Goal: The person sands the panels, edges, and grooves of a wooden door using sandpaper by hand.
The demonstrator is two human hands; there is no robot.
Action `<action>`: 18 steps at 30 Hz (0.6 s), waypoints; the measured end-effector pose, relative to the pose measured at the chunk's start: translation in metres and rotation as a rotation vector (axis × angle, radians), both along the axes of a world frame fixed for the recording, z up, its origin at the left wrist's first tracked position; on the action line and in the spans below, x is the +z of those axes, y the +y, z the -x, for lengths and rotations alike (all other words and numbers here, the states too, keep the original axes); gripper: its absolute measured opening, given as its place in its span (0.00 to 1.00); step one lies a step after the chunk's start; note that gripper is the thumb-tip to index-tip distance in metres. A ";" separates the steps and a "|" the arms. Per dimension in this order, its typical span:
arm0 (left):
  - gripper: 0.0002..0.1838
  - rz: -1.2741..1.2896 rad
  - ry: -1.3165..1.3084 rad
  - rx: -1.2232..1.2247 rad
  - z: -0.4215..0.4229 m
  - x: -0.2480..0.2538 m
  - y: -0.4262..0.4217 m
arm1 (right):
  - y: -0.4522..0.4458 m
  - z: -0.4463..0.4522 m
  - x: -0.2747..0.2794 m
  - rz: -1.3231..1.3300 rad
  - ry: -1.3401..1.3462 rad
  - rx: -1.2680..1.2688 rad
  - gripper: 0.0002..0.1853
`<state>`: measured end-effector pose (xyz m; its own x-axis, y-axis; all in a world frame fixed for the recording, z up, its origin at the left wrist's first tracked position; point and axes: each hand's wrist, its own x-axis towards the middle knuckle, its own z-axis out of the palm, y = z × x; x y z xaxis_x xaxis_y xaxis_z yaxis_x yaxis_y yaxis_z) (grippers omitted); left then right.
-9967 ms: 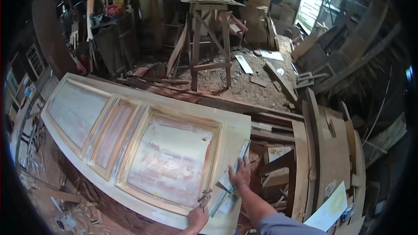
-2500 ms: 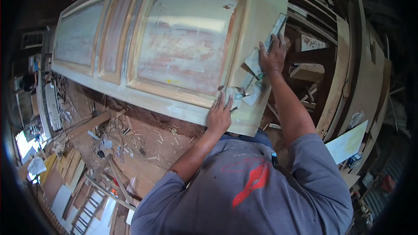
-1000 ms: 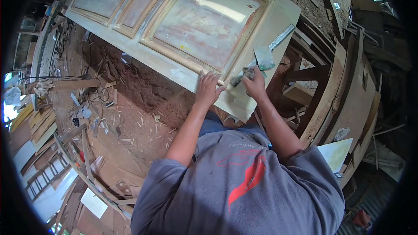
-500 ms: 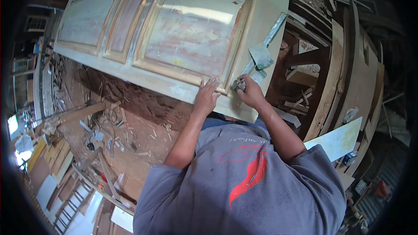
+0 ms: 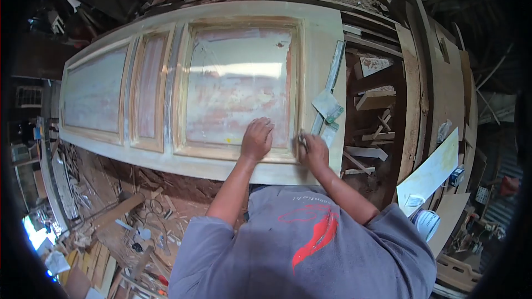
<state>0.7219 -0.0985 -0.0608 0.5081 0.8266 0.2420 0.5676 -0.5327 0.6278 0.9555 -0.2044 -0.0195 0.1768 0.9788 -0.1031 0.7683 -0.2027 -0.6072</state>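
A pale wooden door (image 5: pixel 323 33) with three framed panels lies flat. My left hand (image 5: pixel 257 140) rests palm down on the lower part of the large whitish panel (image 5: pixel 235 91), with nothing visible in it. Curled around a small, crumpled grey piece (image 5: pixel 301 140), perhaps sandpaper, my right hand (image 5: pixel 315 153) touches the lower right corner of the panel's moulding. Just beyond that hand, a square metal scraper (image 5: pixel 327 103) with a green edge lies across a long grey strip (image 5: pixel 336 65) on the door's right border.
Long boards (image 5: pixel 413 88) stand to the right of the door. A pale sheet (image 5: pixel 429 171) and a round white tub (image 5: pixel 426 222) are at the lower right. Wood scraps and a beam (image 5: pixel 119 209) litter the ground at the lower left.
The crumpled piece was at my left hand earlier and is now in my right, which has left the strip and scraper. My left hand has moved onto the panel. The view has shifted.
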 end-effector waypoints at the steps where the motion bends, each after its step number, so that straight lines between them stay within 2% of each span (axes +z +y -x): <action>1: 0.19 -0.007 0.015 -0.040 -0.004 -0.003 0.009 | -0.010 0.008 -0.003 0.006 0.004 -0.003 0.17; 3: 0.22 -0.017 0.047 -0.112 -0.014 -0.009 0.018 | -0.008 0.013 -0.010 -0.008 0.018 -0.006 0.16; 8: 0.25 -0.041 0.114 -0.109 -0.022 -0.016 0.020 | 0.025 0.012 -0.012 -0.014 0.023 0.046 0.14; 11: 0.24 -0.013 0.122 -0.105 -0.021 -0.013 0.024 | 0.052 0.000 -0.027 -0.112 0.060 -0.071 0.13; 14: 0.24 -0.001 0.134 -0.103 -0.022 -0.013 0.025 | 0.121 -0.010 -0.020 -0.231 0.058 -0.214 0.11; 18: 0.24 0.000 0.165 -0.105 -0.024 -0.017 0.026 | 0.206 -0.027 -0.042 -0.304 0.000 -0.275 0.08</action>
<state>0.7456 -0.0728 -0.0783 0.6243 0.7670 0.1481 0.6039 -0.5942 0.5313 0.9830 0.0018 -0.0612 0.4366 0.8807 0.1837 0.7103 -0.2121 -0.6712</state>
